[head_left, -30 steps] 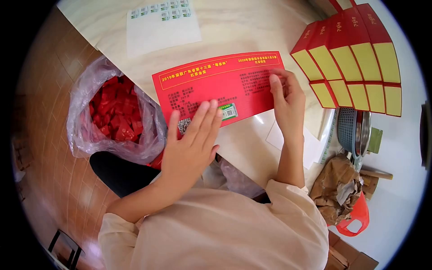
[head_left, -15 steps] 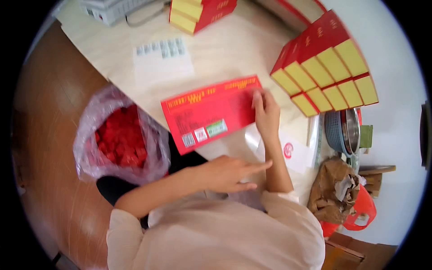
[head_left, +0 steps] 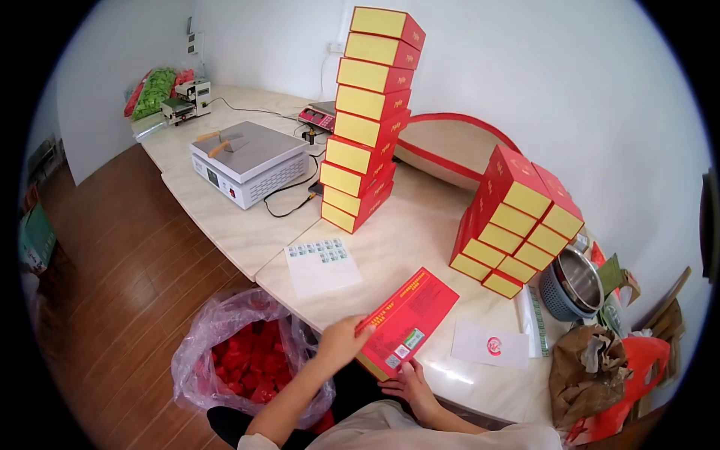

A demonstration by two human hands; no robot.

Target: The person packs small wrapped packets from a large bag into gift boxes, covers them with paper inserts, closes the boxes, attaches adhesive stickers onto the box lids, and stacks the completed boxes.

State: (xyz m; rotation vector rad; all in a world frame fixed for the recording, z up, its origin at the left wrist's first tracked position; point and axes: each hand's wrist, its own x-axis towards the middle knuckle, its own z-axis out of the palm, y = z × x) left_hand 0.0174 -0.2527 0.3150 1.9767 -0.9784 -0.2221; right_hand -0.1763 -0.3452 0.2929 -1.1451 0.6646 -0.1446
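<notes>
A red cardboard box point(head_left: 412, 319) with yellow print, a QR code and green-and-white labels on its upper face is tilted at the near table edge. My left hand point(head_left: 345, 345) is closed around the box's left end. My right hand point(head_left: 411, 390) grips its near lower edge, with some fingers partly hidden by the box. A white sheet of small green stickers point(head_left: 322, 266) lies just beyond the box. To the right lies a white paper with a round red mark point(head_left: 491, 345).
A tall stack of red-and-yellow boxes point(head_left: 375, 112) stands behind; a lower stack point(head_left: 517, 217) is at right. A flat heating device point(head_left: 247, 161) sits at left. A plastic bag of red packets point(head_left: 251, 360) is below the table edge. Nested bowls point(head_left: 570, 285) and brown paper point(head_left: 589, 367) are at right.
The view has lifted, showing more table. My left hand, earlier off the box, now grips its left end. My right hand has shifted from the right end to the near edge; the box has turned.
</notes>
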